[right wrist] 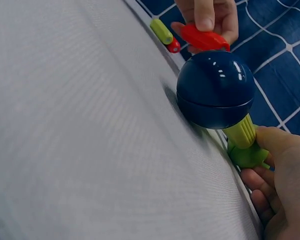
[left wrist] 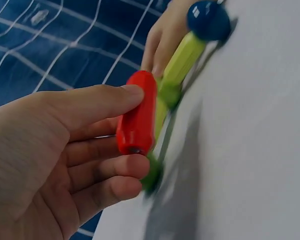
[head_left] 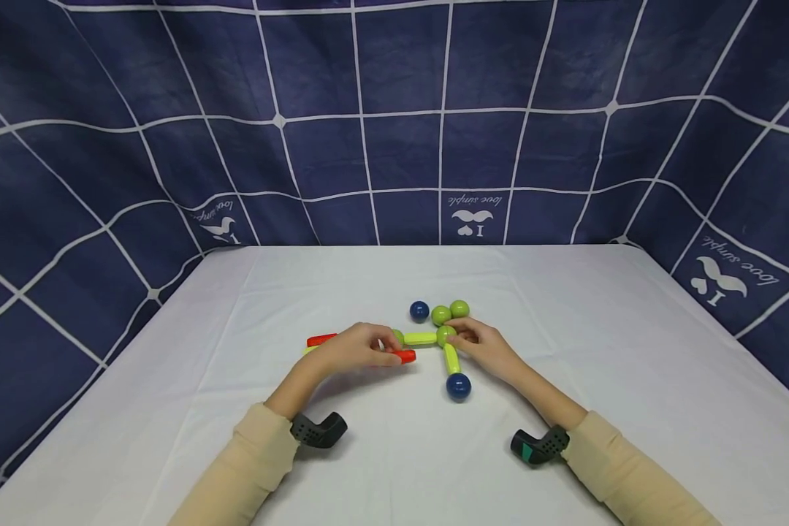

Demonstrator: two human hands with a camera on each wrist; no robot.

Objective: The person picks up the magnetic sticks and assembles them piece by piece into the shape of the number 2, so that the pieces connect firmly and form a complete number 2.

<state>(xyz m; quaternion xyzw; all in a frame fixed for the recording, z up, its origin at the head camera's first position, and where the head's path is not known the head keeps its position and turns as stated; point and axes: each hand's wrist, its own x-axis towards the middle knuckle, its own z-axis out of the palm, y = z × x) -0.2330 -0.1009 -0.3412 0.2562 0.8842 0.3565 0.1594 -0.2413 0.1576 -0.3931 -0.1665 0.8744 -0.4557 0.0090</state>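
Observation:
My left hand [head_left: 358,347] pinches a red rod [left wrist: 139,112] between thumb and fingers, held over the table in front of a joined piece. That piece has a green ball [head_left: 446,335] at its corner. One yellow-green rod [head_left: 421,339] runs left from this ball to another green ball [head_left: 397,337], partly covered by my left hand. A second yellow-green rod [head_left: 451,359] points toward me and ends in a dark blue ball [head_left: 458,387]. With thumb and fingers, my right hand [head_left: 489,352] grips the corner ball from its right side.
Behind the piece lie a loose dark blue ball [head_left: 419,312] and two green balls, one nearer [head_left: 440,315] and one farther [head_left: 459,309]. Beyond my left hand are another red rod [head_left: 320,340] and a yellow-green rod [right wrist: 161,31]. A navy checked curtain [head_left: 394,146] borders the white table [head_left: 394,453].

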